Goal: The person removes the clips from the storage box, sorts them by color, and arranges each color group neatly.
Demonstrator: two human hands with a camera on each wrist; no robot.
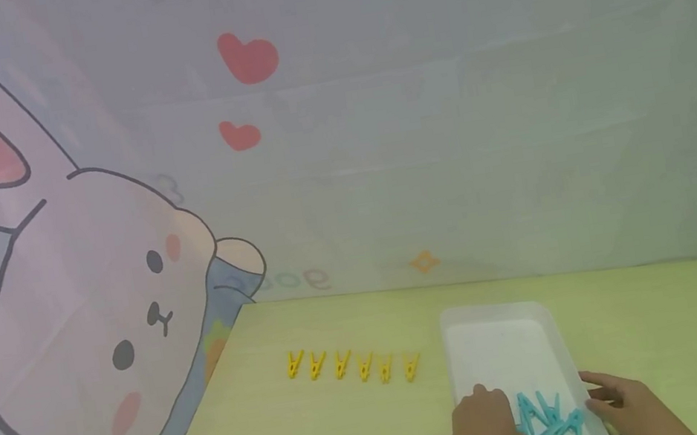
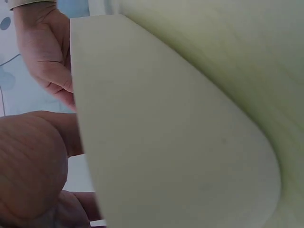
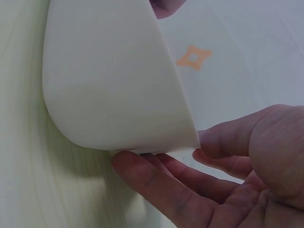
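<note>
White tray: left hand grips its near-left edge, right hand lies open, fingers under its near-right rim.

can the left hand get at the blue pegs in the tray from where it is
Probably yes: the left hand is at the white tray edge right beside the blue pegs, with nothing visible between them.

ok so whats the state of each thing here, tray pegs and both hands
white tray: on the table, lying flat, far part bare
blue clothespins: piled loosely at the tray's near end
yellow clothespins: six in a row on the table, left of the tray, apart from it
left hand: at the tray's near left edge, grip hard to tell
right hand: fingers straight, touching the tray's right rim
table: light green, carries everything
</note>
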